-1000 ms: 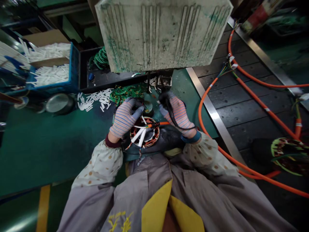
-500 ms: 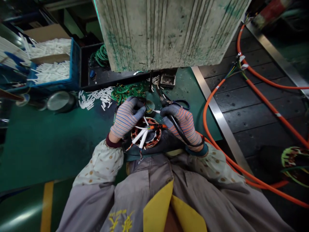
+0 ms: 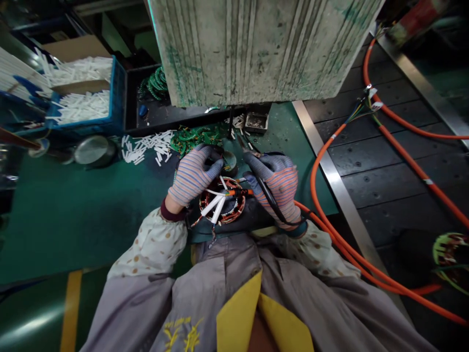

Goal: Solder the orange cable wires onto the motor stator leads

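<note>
Head view: striped-gloved left hand (image 3: 193,176) closed above copper-wound stator (image 3: 222,208), right hand (image 3: 276,188) gripping black cable (image 3: 269,198).

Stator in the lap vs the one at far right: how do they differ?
The lap stator is fully in view; the far-right stator is cut off by the frame edge. The lap stator shows white sleeves and an orange lead; the far-right stator shows green edging instead. Both are wound rings.

The right hand (image 3: 274,188) partly hides a wound stator (image 3: 222,205); another stator (image 3: 451,259) runs off-frame.
</note>
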The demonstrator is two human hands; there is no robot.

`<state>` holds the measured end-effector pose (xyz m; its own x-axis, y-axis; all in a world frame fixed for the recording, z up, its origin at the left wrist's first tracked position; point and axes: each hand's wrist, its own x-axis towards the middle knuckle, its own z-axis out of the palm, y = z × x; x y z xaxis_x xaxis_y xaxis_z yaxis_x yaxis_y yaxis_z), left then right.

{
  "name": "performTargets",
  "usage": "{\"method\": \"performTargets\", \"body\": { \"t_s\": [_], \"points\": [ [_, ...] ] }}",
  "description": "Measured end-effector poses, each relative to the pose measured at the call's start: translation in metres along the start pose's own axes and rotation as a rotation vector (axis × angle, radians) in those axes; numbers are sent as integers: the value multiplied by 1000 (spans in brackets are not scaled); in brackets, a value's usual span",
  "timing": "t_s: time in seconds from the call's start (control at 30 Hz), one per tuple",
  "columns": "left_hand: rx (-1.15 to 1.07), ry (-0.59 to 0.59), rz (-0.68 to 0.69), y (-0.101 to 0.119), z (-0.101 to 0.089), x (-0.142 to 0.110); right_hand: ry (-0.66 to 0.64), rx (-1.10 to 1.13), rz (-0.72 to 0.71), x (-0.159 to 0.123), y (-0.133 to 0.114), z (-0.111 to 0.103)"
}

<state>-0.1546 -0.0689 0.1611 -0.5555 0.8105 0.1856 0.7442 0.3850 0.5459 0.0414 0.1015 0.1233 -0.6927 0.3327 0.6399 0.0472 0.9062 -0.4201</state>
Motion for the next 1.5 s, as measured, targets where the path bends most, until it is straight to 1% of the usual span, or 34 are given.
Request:
{"method": "performTargets", "body": {
  "t_s": [0.07,0.13,0.2,0.27,0.33,0.53,0.67,0.77,0.87,1.0,1.13,1.27,1.4,1.5],
  "points": [
    [85,-52,24,3,-5,4,159,61,22,-7,-10,3],
    [149,-107,36,8,-11,9,247,114,73,-15,-17,3],
    [184,-153,40,12,-17,12,248,102,118,-22,-20,3],
    [205,-186,41,14,-20,14,198,82,149,-27,-20,2],
    [230,-206,46,14,-22,15,167,104,149,-29,-18,3],
    [311,-251,84,17,-23,20,191,190,105,-27,-13,9],
    [345,-301,54,24,-27,22,290,258,-15,-23,-11,11],
    [336,-297,27,26,-27,22,296,232,-40,-19,-12,10],
    [309,-274,18,24,-25,20,288,237,-42,-17,-12,8],
    [255,-219,16,19,-21,17,275,277,-41,-18,-12,7],
    [199,-171,24,16,-19,13,293,301,-21,-20,-12,8],
    [135,-163,13,14,-18,12,306,285,-30,-20,-12,9],
    [107,-159,16,11,-19,14,365,241,9,-20,-12,11],
    [96,-181,14,9,-22,16,371,236,22,-20,-12,12]
  ]
}}
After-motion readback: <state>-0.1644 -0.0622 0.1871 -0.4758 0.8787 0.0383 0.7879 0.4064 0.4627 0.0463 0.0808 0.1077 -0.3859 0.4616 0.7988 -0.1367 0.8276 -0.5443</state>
